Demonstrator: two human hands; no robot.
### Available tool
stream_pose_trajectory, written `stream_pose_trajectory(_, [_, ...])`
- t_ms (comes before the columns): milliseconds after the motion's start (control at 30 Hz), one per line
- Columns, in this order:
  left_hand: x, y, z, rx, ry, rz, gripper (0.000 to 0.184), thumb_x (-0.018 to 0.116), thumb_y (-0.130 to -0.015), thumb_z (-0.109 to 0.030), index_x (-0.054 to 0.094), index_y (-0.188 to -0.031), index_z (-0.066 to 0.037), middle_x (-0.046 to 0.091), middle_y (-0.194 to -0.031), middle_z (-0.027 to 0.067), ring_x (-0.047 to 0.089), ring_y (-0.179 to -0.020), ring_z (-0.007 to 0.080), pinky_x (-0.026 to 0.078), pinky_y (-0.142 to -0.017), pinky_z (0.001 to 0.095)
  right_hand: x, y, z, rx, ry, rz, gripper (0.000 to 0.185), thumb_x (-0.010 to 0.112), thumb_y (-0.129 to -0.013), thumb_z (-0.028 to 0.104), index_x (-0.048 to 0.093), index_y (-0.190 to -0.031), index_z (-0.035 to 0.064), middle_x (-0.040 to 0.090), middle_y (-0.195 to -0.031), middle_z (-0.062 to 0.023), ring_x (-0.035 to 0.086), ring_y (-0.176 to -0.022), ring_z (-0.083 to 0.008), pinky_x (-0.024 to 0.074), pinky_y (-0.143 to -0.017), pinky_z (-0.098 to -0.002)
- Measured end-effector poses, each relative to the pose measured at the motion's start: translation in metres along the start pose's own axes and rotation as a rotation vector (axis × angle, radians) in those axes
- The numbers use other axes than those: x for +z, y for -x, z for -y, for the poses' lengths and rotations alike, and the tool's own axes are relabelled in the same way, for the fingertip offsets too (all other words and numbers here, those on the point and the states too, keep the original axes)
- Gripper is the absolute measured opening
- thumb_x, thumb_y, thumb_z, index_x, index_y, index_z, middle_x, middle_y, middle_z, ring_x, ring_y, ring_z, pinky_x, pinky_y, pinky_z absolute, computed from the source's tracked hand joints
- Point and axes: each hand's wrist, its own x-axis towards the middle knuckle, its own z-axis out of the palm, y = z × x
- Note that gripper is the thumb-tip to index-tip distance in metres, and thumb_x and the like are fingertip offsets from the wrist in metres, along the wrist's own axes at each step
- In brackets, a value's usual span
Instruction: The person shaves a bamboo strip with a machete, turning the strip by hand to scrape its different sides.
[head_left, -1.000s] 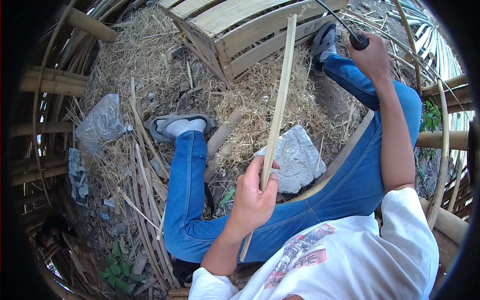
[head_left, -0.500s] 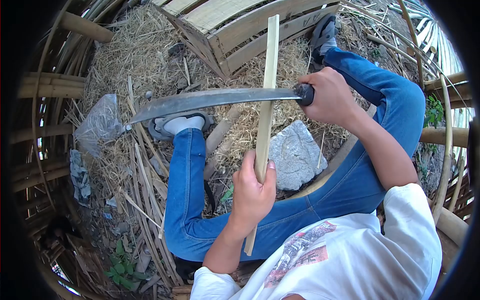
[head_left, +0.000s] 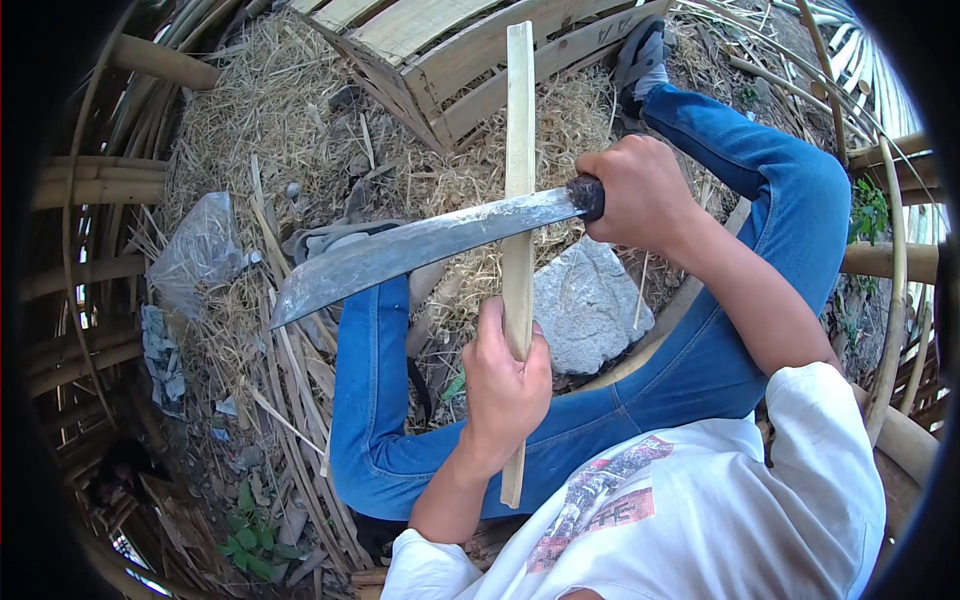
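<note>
My left hand (head_left: 505, 385) is closed around the lower part of a long pale bamboo strip (head_left: 519, 150), which stands nearly upright in the view. The fist of my right hand (head_left: 640, 195) grips the dark handle of a machete (head_left: 430, 248). Its broad blade points to the left and crosses over the strip above my left hand. A flat grey stone (head_left: 585, 310) lies on the ground between my legs, just right of the strip.
A slatted wooden crate (head_left: 480, 70) stands at the top. Shavings (head_left: 250, 120) cover the ground. A clear plastic bag (head_left: 198, 250) and loose bamboo strips (head_left: 290, 400) lie at left. Bamboo poles (head_left: 890, 262) line the right side.
My right hand has come down and left from the upper right, bringing the machete blade across the strip. The strip has turned more upright in my left hand.
</note>
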Motion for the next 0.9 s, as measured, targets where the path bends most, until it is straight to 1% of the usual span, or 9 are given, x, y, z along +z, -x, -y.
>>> stream_pose_trajectory(67, [-0.002, 0.000, -0.007, -0.007, -0.019, 0.008, 0.017, 0.059, -0.092, -0.001, 0.052, -0.106, 0.007, 0.061, -0.072, 0.0100, 0.054, -0.064, 0.0076, 0.042, -0.052, 0.0283, -0.006, -0.002, 0.000, -0.013, 0.032, 0.029, 0.017, 0.073, -0.055, 0.018, 0.069, -0.070, 0.0089, 0.064, -0.062, -0.0136, 0.068, -0.064, -0.0357, 0.0552, -0.066, -0.0450])
stream_pose_trajectory(300, [-0.003, 0.002, 0.000, 0.068, 0.032, -0.046, 0.017, 0.059, -0.091, -0.001, 0.054, -0.105, 0.006, 0.059, -0.068, 0.0094, 0.056, -0.061, 0.0091, 0.044, -0.052, 0.0308, -0.007, -0.004, -0.005, -0.072, 0.083, -0.119, 0.016, 0.074, -0.056, 0.017, 0.069, -0.070, 0.0090, 0.063, -0.060, -0.0119, 0.067, -0.062, -0.0347, 0.0545, -0.065, -0.0438])
stream_pose_trajectory(367, [-0.010, 0.008, -0.005, 0.027, -0.020, -0.026, 0.016, 0.059, -0.090, -0.001, 0.054, -0.104, 0.005, 0.058, -0.067, 0.0095, 0.057, -0.059, 0.0109, 0.045, -0.052, 0.0323, -0.008, -0.009, -0.013, -0.047, 0.109, -0.159, 0.016, 0.074, -0.058, 0.017, 0.070, -0.071, 0.0088, 0.064, -0.061, -0.0125, 0.067, -0.062, -0.0345, 0.0546, -0.065, -0.0436])
stream_pose_trajectory(467, [-0.011, 0.014, -0.005, 0.032, -0.036, 0.028, 0.013, 0.058, -0.090, -0.001, 0.055, -0.102, 0.002, 0.058, -0.064, 0.0099, 0.057, -0.054, 0.0135, 0.045, -0.051, 0.0334, -0.033, -0.027, -0.063, 0.257, 0.115, -0.324, 0.013, 0.072, -0.067, 0.016, 0.072, -0.077, 0.0071, 0.066, -0.065, -0.0157, 0.067, -0.065, -0.0363, 0.0541, -0.067, -0.0438])
stream_pose_trajectory(567, [-0.002, 0.011, -0.002, 0.052, 0.017, 0.054, 0.010, 0.058, -0.090, -0.001, 0.054, -0.100, 0.001, 0.057, -0.064, 0.0104, 0.057, -0.053, 0.0154, 0.044, -0.050, 0.0337, -0.052, -0.021, -0.077, 0.127, 0.077, -0.529, 0.013, 0.071, -0.073, 0.016, 0.073, -0.080, 0.0058, 0.066, -0.067, -0.0172, 0.065, -0.066, -0.0387, 0.0521, -0.067, -0.0443])
stream_pose_trajectory(733, [-0.008, 0.005, -0.008, 0.012, 0.021, -0.007, 0.008, 0.057, -0.091, -0.001, 0.055, -0.098, 0.001, 0.058, -0.066, 0.0080, 0.056, -0.055, 0.0123, 0.043, -0.051, 0.0312, -0.030, -0.006, -0.033, 0.048, -0.066, -0.334, 0.014, 0.071, -0.070, 0.016, 0.073, -0.079, 0.0057, 0.063, -0.065, -0.0175, 0.062, -0.065, -0.0397, 0.0509, -0.068, -0.0444])
stream_pose_trajectory(833, [-0.011, 0.001, -0.010, -0.044, 0.076, -0.032, 0.006, 0.057, -0.092, -0.001, 0.055, -0.098, 0.001, 0.057, -0.068, 0.0048, 0.053, -0.057, 0.0090, 0.042, -0.051, 0.0291, -0.024, -0.004, -0.014, 0.059, -0.121, -0.082, 0.013, 0.070, -0.065, 0.015, 0.072, -0.076, 0.0074, 0.063, -0.064, -0.0161, 0.064, -0.068, -0.0384, 0.0528, -0.069, -0.0455])
stream_pose_trajectory(867, [-0.011, 0.000, -0.009, -0.028, 0.061, -0.035, 0.008, 0.057, -0.091, -0.001, 0.054, -0.099, 0.001, 0.057, -0.067, 0.0085, 0.057, -0.056, 0.0159, 0.043, -0.051, 0.0326, -0.021, -0.001, -0.008, 0.021, -0.113, -0.040, 0.013, 0.069, -0.062, 0.014, 0.071, -0.073, 0.0086, 0.063, -0.064, -0.0156, 0.065, -0.068, -0.0377, 0.0536, -0.068, -0.0466])
stream_pose_trajectory(900, [-0.011, -0.001, -0.007, -0.015, 0.047, -0.037, 0.010, 0.057, -0.091, -0.001, 0.052, -0.100, 0.001, 0.058, -0.066, 0.0123, 0.060, -0.055, 0.0228, 0.044, -0.051, 0.0361, -0.016, 0.001, -0.003, -0.027, -0.160, -0.044, 0.011, 0.068, -0.059, 0.013, 0.065, -0.068, 0.0067, 0.058, -0.060, -0.0166, 0.061, -0.064, -0.0394, 0.0495, -0.062, -0.0461])
